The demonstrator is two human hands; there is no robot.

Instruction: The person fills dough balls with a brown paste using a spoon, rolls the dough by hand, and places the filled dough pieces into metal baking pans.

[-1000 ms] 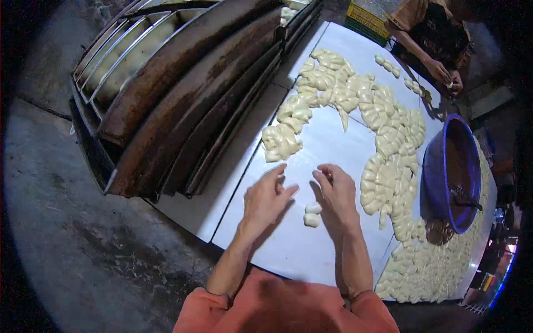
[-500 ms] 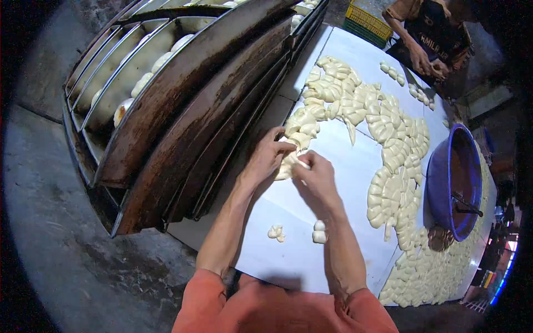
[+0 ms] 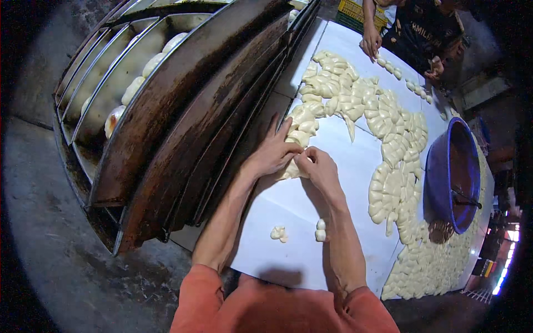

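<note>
Brown trays [image 3: 183, 119]: stacked along the desk's [image 3: 300, 250] left edge.
Left hand [image 3: 272, 154]: fingers spread, touching soft dough [image 3: 291, 171]; I cannot tell if its grip pinches any.
Dough: under both hands, near the desk's left edge.
Right hand [image 3: 322, 171]: fingers curled at the dough; its grip is hidden, cannot tell.
Blue tub [image 3: 437, 166]: near the desk's right edge.
</note>
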